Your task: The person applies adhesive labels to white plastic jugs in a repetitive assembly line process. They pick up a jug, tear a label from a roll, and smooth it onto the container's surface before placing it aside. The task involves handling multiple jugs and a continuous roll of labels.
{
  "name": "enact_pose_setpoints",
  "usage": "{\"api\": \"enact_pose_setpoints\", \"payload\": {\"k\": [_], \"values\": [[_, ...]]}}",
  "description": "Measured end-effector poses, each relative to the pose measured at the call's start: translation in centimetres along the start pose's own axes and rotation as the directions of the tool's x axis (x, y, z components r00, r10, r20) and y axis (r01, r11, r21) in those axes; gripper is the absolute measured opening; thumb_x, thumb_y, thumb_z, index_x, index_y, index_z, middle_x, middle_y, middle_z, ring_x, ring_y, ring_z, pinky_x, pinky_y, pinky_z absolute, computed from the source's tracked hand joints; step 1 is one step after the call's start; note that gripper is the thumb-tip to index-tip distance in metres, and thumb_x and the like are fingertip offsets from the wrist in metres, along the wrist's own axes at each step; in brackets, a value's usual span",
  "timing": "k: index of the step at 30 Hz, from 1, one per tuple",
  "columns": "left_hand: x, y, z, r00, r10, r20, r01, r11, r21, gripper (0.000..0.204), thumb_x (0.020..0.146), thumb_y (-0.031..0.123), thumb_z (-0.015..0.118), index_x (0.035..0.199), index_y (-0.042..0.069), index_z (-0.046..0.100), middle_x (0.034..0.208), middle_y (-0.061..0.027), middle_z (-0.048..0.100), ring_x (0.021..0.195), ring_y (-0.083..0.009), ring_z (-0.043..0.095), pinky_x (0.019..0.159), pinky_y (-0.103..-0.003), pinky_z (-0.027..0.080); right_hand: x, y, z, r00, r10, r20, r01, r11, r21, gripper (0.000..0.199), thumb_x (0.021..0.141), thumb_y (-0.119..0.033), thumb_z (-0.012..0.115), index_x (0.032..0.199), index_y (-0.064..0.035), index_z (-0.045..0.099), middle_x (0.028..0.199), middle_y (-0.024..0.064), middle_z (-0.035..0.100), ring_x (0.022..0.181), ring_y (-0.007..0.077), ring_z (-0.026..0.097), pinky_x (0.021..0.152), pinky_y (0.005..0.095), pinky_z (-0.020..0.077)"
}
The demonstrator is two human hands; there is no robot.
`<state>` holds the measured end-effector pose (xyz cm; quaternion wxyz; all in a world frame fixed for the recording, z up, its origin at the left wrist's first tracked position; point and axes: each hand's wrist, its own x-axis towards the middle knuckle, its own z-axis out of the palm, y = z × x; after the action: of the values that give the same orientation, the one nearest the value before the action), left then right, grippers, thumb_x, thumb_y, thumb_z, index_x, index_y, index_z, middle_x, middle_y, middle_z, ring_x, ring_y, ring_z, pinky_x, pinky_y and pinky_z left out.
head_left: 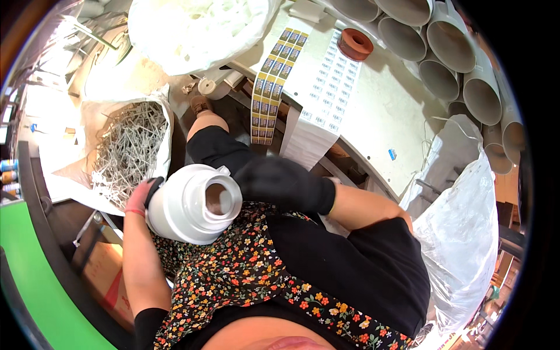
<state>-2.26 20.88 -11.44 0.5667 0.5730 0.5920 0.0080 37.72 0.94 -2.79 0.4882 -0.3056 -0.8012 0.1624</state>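
Note:
A wide white plastic container [181, 204] with a stepped neck, a round opening and a small lug on its rim lies tilted over my lap. My left hand [140, 197], in a pink and black glove, grips it from the left side, its fingers partly hidden. My right hand [274, 181], in a black glove, is smeared by motion just right of the container's mouth. Its fingers do not show clearly, nor does anything in them. A floral apron [233, 268] covers my front beneath the container.
At left stands a white sack [67, 169] of thin metal pieces; a sack [146, 35] of white parts is beyond. A table [385, 111] bears label sheets [329, 87] and a brown tape roll [356, 44]. Grey pipes [437, 79] are stacked right, above a plastic bag [461, 227].

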Motion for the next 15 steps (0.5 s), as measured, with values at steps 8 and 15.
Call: {"api": "enact_pose_setpoints", "payload": {"k": [8,15], "values": [[-3.1,-1.6,1.0,0.996,-0.068,-0.060,-0.004,0.633,-0.774,0.035,0.094,0.027,0.057,0.114,-0.001,0.063,0.106,-0.0125,0.068,0.093,-0.0245,0.066,0.082,-0.036,0.054,-9.0,7.9,-7.2,0.834,0.346,-0.430,-0.549,0.434,-0.714,0.034,0.072,-0.008,0.071,0.104,-0.0056,0.062,0.103,0.0119,0.061,0.100,0.0317,0.058,0.088,0.0418,0.0478],[-10.4,1.5,-7.8,0.780,0.089,-0.620,-0.513,0.658,-0.551,0.044,0.099,0.035,0.048,0.118,-0.003,0.060,0.110,-0.0103,0.065,0.096,-0.0196,0.063,0.085,-0.032,0.051,-8.9,8.4,-6.6,0.821,0.345,-0.456,-0.571,0.449,-0.688,0.021,0.073,-0.005,0.067,0.093,-0.0049,0.061,0.099,0.0108,0.061,0.096,0.0309,0.059,0.082,0.0419,0.0486]]}}
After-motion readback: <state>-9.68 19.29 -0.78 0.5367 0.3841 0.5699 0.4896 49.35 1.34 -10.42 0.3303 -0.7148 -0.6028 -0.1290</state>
